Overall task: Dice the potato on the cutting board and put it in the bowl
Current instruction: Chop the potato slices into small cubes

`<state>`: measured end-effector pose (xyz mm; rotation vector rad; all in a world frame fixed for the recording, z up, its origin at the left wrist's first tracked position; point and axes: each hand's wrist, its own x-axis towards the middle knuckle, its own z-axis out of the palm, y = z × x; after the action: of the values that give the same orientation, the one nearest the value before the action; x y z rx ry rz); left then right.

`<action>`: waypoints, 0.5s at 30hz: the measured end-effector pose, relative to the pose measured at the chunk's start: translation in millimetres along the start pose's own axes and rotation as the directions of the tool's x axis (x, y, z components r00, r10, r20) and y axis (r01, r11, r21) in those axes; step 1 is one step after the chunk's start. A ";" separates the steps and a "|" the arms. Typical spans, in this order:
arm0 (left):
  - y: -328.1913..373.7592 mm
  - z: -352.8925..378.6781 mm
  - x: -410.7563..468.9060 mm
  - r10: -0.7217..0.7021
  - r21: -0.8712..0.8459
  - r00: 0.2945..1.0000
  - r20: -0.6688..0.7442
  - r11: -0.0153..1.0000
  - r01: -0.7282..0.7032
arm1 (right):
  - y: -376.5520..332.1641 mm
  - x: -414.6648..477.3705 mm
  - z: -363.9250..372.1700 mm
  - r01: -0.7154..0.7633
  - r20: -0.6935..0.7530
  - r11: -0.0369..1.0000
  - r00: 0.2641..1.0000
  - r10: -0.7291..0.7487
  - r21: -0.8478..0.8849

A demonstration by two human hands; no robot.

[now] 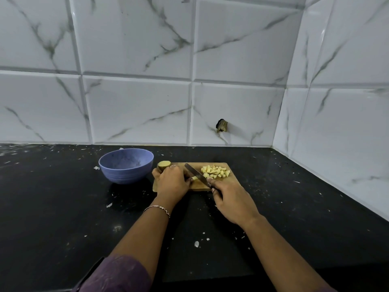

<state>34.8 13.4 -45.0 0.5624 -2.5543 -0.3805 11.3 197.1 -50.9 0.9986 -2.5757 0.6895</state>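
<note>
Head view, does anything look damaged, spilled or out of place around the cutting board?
Yes. The wall tile behind the cutting board has a jagged dark hole broken through it, just above the black counter, which is scattered with pale flecks. The potato cubes sit piled on the board; none have spilled.

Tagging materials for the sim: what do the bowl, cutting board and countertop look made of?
Bowl: matte blue, faintly speckled, ribbed outside; likely plastic or fibre composite.
Cutting board: tan, matte; looks like wood or bamboo.
Countertop: black, slightly glossy, pale flecks; probably polished stone, granite perhaps.
</note>
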 end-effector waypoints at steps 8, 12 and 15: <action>3.0 -1.8 -2.7 -0.020 0.022 1.000 0.011 1.000 0.020 | 1.1 2.1 2.4 -0.015 0.040 1.000 0.999 0.015 0.017; 2.1 -0.2 -1.7 -0.020 0.018 1.000 -0.009 1.000 0.020 | -0.4 0.1 0.9 0.012 0.022 0.997 1.000 -0.010 -0.081; 2.5 0.5 -2.0 -0.014 0.021 1.000 -0.009 1.000 0.015 | -0.2 0.1 0.2 0.015 -0.001 0.990 1.000 -0.016 -0.140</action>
<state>35.3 16.6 -45.3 0.5894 -2.5494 -0.3555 11.4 196.9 -50.9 0.9710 -2.5706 0.4975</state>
